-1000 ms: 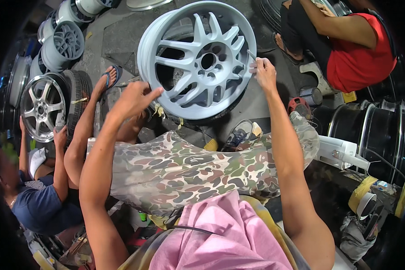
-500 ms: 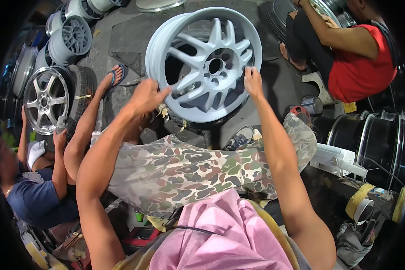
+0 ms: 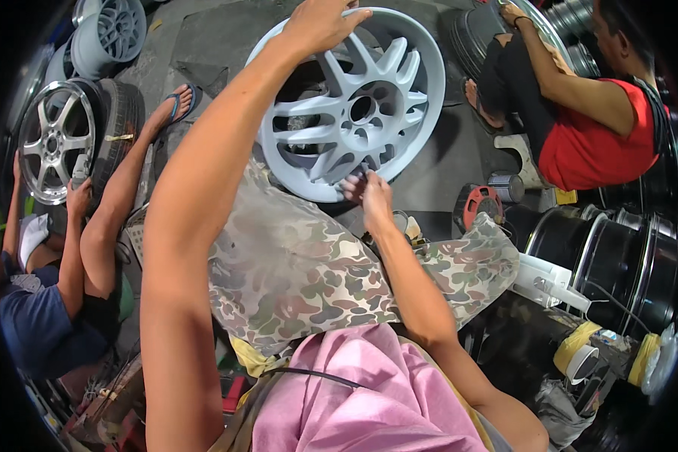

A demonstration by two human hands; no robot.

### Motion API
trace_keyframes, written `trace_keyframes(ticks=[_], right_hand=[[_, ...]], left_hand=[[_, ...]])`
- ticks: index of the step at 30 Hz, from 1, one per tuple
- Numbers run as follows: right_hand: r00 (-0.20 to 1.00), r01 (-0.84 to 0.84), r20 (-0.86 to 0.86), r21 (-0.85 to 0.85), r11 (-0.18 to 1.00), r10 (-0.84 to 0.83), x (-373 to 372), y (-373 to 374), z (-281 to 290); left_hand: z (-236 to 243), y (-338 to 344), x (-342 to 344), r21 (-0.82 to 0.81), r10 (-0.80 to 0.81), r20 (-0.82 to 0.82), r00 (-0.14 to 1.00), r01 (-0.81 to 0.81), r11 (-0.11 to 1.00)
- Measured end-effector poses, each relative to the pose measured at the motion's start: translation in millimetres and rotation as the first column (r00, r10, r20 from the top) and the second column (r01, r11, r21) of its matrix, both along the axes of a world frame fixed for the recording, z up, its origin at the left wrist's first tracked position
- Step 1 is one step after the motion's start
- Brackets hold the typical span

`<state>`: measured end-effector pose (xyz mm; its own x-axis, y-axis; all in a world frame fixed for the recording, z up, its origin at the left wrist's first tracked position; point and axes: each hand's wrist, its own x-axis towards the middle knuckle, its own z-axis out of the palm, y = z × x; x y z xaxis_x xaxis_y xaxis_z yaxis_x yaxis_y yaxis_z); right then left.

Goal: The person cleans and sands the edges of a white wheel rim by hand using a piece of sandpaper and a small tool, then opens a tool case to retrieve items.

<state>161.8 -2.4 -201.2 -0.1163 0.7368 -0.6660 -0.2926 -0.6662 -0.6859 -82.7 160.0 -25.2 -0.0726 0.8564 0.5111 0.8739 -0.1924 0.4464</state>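
The left hand [image 3: 320,26] has moved from the left side of the pale grey wheel [image 3: 388,120], upper centre, to its top edge. The blurred right hand [image 3: 373,197] has dropped to the bottom edge, so work now spans opposite sides; I cannot tell whether either grips.

Head-worn, left of side-by-side fisheye pair | looking down past pink cloth [image 3: 354,392] and left forearm [image 3: 203,173] | facing forward, framing pale wheel [image 3: 380,124] at upper centre | near above camouflage cloth [image 3: 301,271], farther from co-worker in blue [image 3: 53,324] and co-worker in red [image 3: 599,143] | upright, unmirrored, darkening at corners
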Motion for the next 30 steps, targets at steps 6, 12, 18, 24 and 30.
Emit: trace_keyframes(ticks=[6, 12, 18, 24, 30], right_hand=[[0.709, -0.382, 0.704, 0.428, 0.819, -0.036, 62, -6, 15], [0.597, -0.656, 0.769, 0.631, 0.413, -0.227, 35, 45, 55], [0.531, -0.779, 0.823, 0.567, 0.267, -0.201, 19, 74, 35], [0.284, -0.931, 0.947, 0.310, 0.192, -0.152, 5, 91, 46], [0.277, -0.933, 0.957, 0.288, 0.217, -0.082, 14, 90, 55]], left_hand=[[-23, -22, -42, -0.137, -0.282, 0.576, 0.767, 0.431, 0.892], [-17, -29, -30, -0.109, -0.224, 0.610, 0.760, 0.360, 0.926], [-28, -27, -61, -0.287, 0.076, 0.558, 0.827, 0.106, 0.952], [-37, -34, -65, -0.148, -0.015, 0.344, 0.939, 0.070, 0.986], [-24, -38, -34, -0.103, -0.084, 0.274, 0.958, 0.116, 0.988]])
